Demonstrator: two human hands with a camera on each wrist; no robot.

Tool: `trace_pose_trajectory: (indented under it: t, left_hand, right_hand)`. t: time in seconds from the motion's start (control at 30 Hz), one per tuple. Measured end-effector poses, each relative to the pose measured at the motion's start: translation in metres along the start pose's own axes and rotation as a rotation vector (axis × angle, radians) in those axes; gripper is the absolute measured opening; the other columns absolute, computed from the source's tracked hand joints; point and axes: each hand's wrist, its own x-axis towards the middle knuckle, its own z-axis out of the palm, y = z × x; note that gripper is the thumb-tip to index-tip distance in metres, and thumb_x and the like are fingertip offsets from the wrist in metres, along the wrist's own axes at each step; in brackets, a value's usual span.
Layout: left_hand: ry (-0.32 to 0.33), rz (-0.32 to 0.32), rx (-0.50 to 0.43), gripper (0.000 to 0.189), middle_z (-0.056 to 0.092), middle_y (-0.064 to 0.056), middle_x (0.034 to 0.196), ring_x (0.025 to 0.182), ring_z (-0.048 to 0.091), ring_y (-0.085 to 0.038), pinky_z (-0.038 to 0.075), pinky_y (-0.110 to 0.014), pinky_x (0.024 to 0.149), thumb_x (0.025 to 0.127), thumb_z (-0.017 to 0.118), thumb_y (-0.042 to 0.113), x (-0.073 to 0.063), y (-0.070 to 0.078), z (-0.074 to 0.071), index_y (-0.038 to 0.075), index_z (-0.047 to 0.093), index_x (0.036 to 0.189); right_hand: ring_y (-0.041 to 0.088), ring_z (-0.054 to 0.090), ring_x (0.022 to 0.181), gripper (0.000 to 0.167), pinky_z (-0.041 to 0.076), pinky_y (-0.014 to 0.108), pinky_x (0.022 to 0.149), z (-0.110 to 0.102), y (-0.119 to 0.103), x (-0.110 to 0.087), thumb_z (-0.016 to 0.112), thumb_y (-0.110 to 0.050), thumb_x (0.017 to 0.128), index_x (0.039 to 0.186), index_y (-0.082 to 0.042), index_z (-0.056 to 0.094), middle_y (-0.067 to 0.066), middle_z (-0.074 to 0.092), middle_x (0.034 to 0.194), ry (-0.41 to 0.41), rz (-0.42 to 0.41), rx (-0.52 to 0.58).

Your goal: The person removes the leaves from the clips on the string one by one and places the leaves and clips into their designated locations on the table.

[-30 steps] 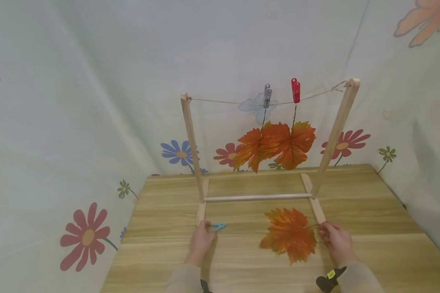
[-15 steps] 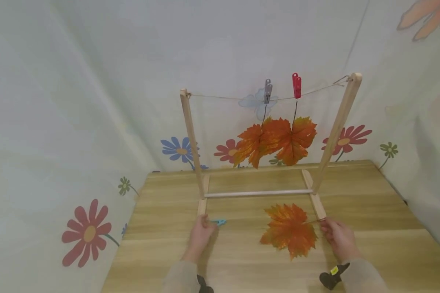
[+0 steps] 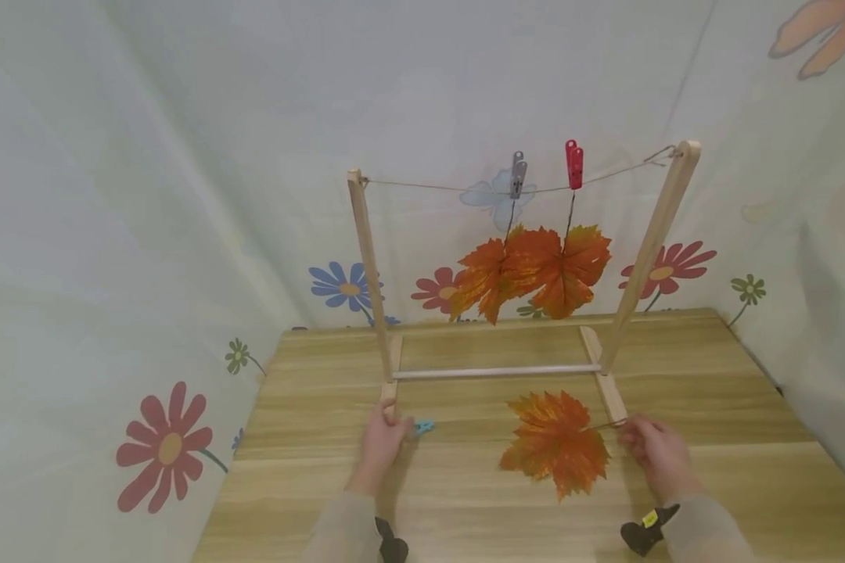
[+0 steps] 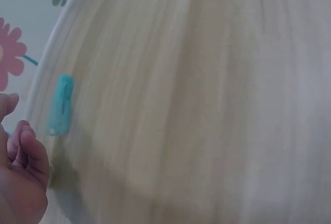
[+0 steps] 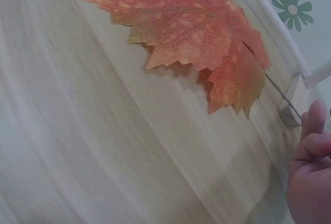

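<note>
My left hand [image 3: 379, 446] is by the front end of the rack's left foot [image 3: 389, 391], its thumb apart from the bent fingers [image 4: 36, 154]; nothing shows between them. A light-blue clothespin [image 4: 61, 105] lies on the table just right of that hand. With thumb and fingertips, my right hand [image 3: 656, 452] pinches the thin stem [image 5: 283, 95] of an orange-red artificial leaf [image 3: 558, 446] near the rack's right foot [image 3: 611, 399]. The leaf blade spreads leftward, low over or on the table. Two similar leaves [image 3: 566, 274] hang by their stems from a grey clothespin [image 3: 518, 176] and a red clothespin [image 3: 574, 164].
A string [image 3: 426, 185] runs between the rack's left post [image 3: 369, 266] and right post [image 3: 651, 254]. A pale crossbar [image 3: 496, 371] joins the feet low down. Behind the wooden table [image 3: 465, 508] is a flower-printed wall covering [image 3: 422, 94].
My left hand has shifted slightly away from the light-blue clothespin, which now lies turned on its side. My right hand has barely moved and still pinches the leaf's stem. The head view has tilted slightly.
</note>
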Motion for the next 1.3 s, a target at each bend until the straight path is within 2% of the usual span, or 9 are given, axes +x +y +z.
trace_pose_trajectory:
  t: [0.13,0.23,0.37,0.53,0.63,0.77,0.9,1.13,1.3]
  left_hand:
    - [-0.029,0.062,-0.042,0.059,0.057,-0.007,0.080,0.057,0.052,-0.016,0.043,-0.027,0.048,0.085,0.067,0.018,0.009,0.011,-0.001,0.004,0.040,0.136]
    - [-0.028,0.062,-0.039,0.060,0.057,-0.007,0.083,0.060,0.053,-0.017,0.044,-0.028,0.050,0.084,0.067,0.019,0.015,0.022,-0.001,0.006,0.040,0.136]
    - [-0.007,0.070,0.001,0.060,0.056,-0.007,0.089,0.065,0.054,-0.016,0.045,-0.027,0.054,0.084,0.067,0.021,0.023,0.039,0.000,0.008,0.040,0.137]
    - [0.004,0.114,-0.013,0.060,0.055,-0.008,0.090,0.062,0.053,-0.015,0.045,-0.027,0.052,0.085,0.066,0.017,0.029,0.058,0.000,0.006,0.039,0.137]
    - [0.005,0.136,-0.025,0.059,0.057,-0.009,0.091,0.065,0.057,-0.023,0.046,-0.027,0.052,0.085,0.067,0.017,0.031,0.069,-0.001,0.008,0.040,0.137]
    - [-0.025,0.162,-0.019,0.060,0.059,-0.009,0.096,0.068,0.059,-0.029,0.051,-0.037,0.056,0.086,0.067,0.020,0.036,0.083,-0.004,0.014,0.039,0.139]
    - [-0.053,0.175,-0.018,0.063,0.059,-0.009,0.100,0.063,0.058,-0.021,0.053,-0.045,0.059,0.086,0.067,0.021,0.040,0.098,-0.008,0.014,0.037,0.140]
    - [-0.070,0.207,-0.036,0.064,0.058,-0.010,0.103,0.071,0.060,-0.025,0.052,-0.036,0.055,0.085,0.067,0.021,0.046,0.114,-0.011,0.015,0.036,0.141]
    - [-0.076,0.243,-0.057,0.062,0.058,-0.011,0.104,0.063,0.058,-0.022,0.049,-0.028,0.048,0.085,0.066,0.017,0.047,0.127,-0.012,0.016,0.037,0.140]
  right_hand:
    - [0.003,0.057,0.073,0.049,0.048,0.019,0.066,-0.001,-0.010,-0.001,0.048,-0.020,0.097,0.136,0.006,0.032,-0.011,0.062,0.079,-0.023,-0.027,-0.012]
    - [0.002,0.059,0.075,0.057,0.049,0.019,0.072,-0.001,-0.019,-0.001,0.047,-0.018,0.098,0.140,0.012,0.022,-0.013,0.062,0.080,-0.041,-0.061,-0.008]
    - [0.001,0.061,0.073,0.057,0.050,0.018,0.067,0.001,-0.032,0.000,0.047,-0.016,0.098,0.139,0.013,0.022,-0.013,0.062,0.078,-0.033,-0.100,-0.016]
    - [0.000,0.060,0.072,0.056,0.050,0.018,0.070,0.000,-0.045,0.002,0.046,-0.017,0.098,0.140,0.013,0.022,-0.015,0.060,0.080,-0.043,-0.158,-0.074]
    - [-0.001,0.059,0.071,0.057,0.049,0.016,0.065,-0.001,-0.054,0.004,0.045,-0.020,0.099,0.139,0.014,0.023,-0.018,0.060,0.080,-0.054,-0.200,-0.137]
    - [-0.001,0.059,0.072,0.059,0.046,0.015,0.058,-0.003,-0.067,0.005,0.046,-0.022,0.099,0.140,0.013,0.022,-0.019,0.060,0.081,-0.067,-0.229,-0.141]
    - [0.000,0.059,0.072,0.059,0.044,0.014,0.056,-0.001,-0.079,0.005,0.046,-0.021,0.098,0.140,0.014,0.022,-0.019,0.060,0.082,-0.071,-0.260,-0.135]
    - [0.002,0.060,0.073,0.060,0.046,0.014,0.059,0.001,-0.096,0.004,0.048,-0.021,0.098,0.140,0.013,0.024,-0.019,0.061,0.082,-0.086,-0.273,-0.120]
    - [-0.001,0.058,0.076,0.062,0.045,0.015,0.057,0.002,-0.110,0.004,0.047,-0.030,0.098,0.142,0.009,0.025,-0.022,0.058,0.085,-0.079,-0.292,-0.240]
